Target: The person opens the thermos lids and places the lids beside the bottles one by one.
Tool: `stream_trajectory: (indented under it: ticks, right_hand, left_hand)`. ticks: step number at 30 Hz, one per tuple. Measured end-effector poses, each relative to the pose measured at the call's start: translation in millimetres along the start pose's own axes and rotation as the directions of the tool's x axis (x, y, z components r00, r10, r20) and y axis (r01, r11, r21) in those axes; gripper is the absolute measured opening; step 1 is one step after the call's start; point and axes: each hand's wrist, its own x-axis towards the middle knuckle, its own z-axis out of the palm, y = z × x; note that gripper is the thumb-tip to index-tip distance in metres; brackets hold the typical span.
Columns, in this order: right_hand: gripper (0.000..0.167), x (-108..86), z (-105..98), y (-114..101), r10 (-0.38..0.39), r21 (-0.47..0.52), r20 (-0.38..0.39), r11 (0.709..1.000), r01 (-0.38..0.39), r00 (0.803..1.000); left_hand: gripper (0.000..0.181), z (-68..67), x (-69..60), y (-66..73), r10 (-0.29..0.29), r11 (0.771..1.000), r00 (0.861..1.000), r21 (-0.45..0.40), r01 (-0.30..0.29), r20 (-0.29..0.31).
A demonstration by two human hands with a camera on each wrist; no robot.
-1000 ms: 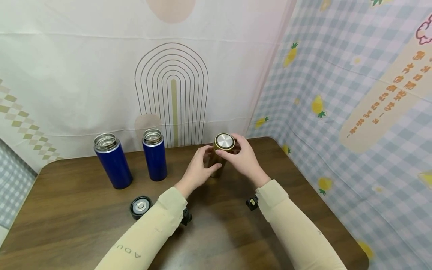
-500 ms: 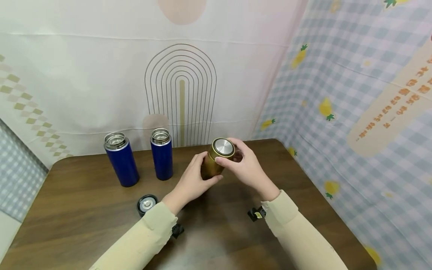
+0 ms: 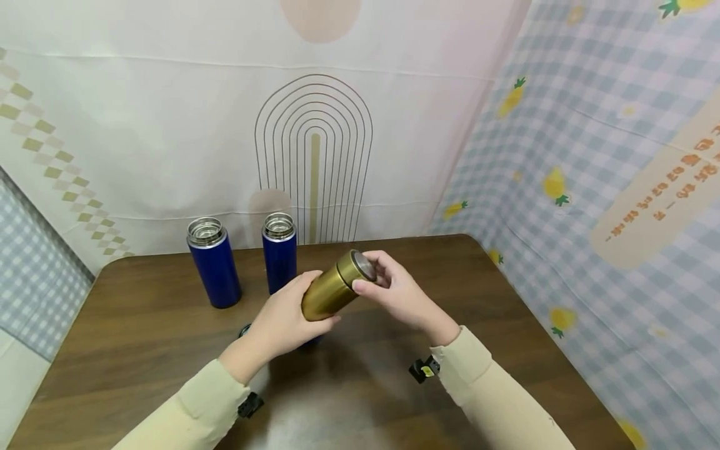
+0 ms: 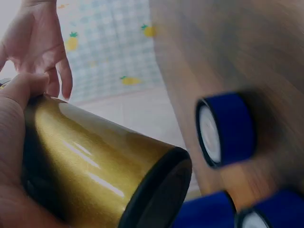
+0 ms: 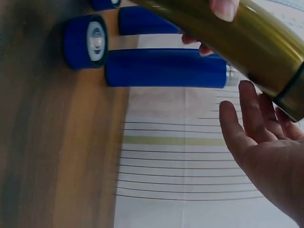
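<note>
A gold thermos bottle (image 3: 329,294) with a dark bottom rim (image 4: 156,190) is held tilted above the table, its lid end up and to the right. My left hand (image 3: 281,319) grips it around the body. At the top end, my right hand (image 3: 407,300) has its thumb on the rim of the lid (image 3: 357,265), with some fingers behind it. The right wrist view shows the other fingers (image 5: 232,118) loose beside the bottle. Two uncapped blue thermos bottles, a left one (image 3: 214,269) and a right one (image 3: 279,256), stand behind.
A blue lid (image 4: 232,128) lies on the wooden table (image 3: 140,350) with its pale inner side showing. A second lid (image 3: 244,329) is mostly hidden behind my left hand. White cloth (image 3: 169,125) hangs at the back, checked cloth (image 3: 562,137) at the right.
The gold thermos bottle stood upright between both hands; now it is lifted, brought nearer and tilted, bottom to the left. My left hand has closed around its body. The head view has shifted.
</note>
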Motion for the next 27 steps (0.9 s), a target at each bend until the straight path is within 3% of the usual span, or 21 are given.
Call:
stream_trajectory:
  ticks: [7,13,17,20,22,27]
  right_hand:
    - [0.044,-0.7,12,0,0.104,-0.053,0.025,0.993,-0.102,0.994]
    - [0.045,-0.4,22,-11,0.163,-0.113,0.011,0.981,-0.161,0.987]
    - [0.046,2.0,27,4,0.186,-0.140,-0.002,0.973,-0.184,0.983]
    - [0.047,2.4,30,16,0.210,-0.142,0.004,0.968,-0.207,0.978]
    - [0.047,1.7,32,18,0.218,-0.140,0.012,0.967,-0.215,0.976]
    - [0.045,-0.1,34,19,0.210,-0.159,0.009,0.966,-0.206,0.978]
  left_hand:
    - [0.073,-14.4,-17.7,-10.6,0.017,0.974,1.000,0.225,-0.018,0.005]
    - [0.077,-18.1,-22.6,-11.1,0.069,0.940,0.997,0.337,-0.056,-0.027]
    - [0.081,-17.6,-26.3,-13.4,0.120,0.893,0.992,0.441,-0.089,-0.042]
    - [0.082,-15.7,-28.6,-16.6,0.189,0.845,0.981,0.517,-0.137,-0.050]
    - [0.083,-14.3,-29.7,-18.5,0.227,0.826,0.972,0.540,-0.162,-0.055]
    - [0.080,-13.5,-32.4,-21.8,0.255,0.827,0.965,0.531,-0.186,-0.060]
